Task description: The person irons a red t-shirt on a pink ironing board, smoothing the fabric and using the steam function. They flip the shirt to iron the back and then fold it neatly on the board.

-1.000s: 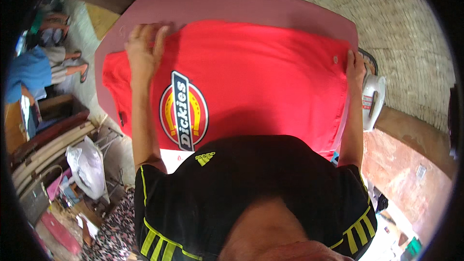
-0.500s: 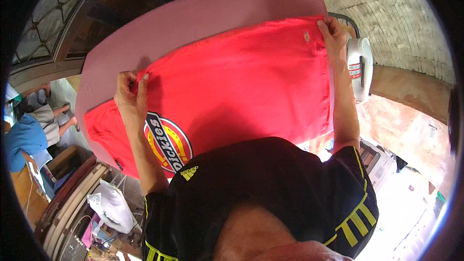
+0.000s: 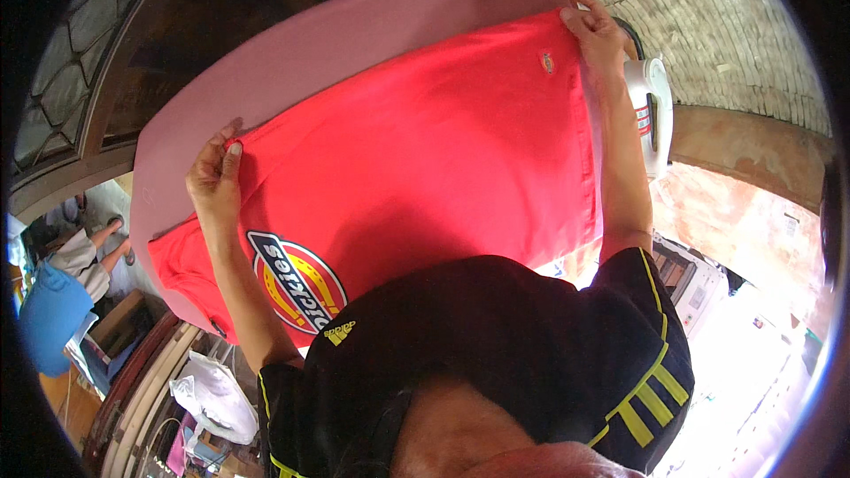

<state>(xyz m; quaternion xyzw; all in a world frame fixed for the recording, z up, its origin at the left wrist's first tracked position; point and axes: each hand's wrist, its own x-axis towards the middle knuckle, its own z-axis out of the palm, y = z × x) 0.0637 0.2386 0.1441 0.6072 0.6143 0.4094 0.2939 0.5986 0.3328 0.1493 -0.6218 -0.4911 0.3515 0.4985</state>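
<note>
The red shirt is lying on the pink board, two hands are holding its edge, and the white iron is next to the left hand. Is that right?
Not quite: the head view shows the white iron next to the right hand, not the left hand. The red shirt is lying on the pink board, and two hands are holding its edge.

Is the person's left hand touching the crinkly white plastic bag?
No, the left hand pinches the far edge of the bright red cloth garment.
</note>
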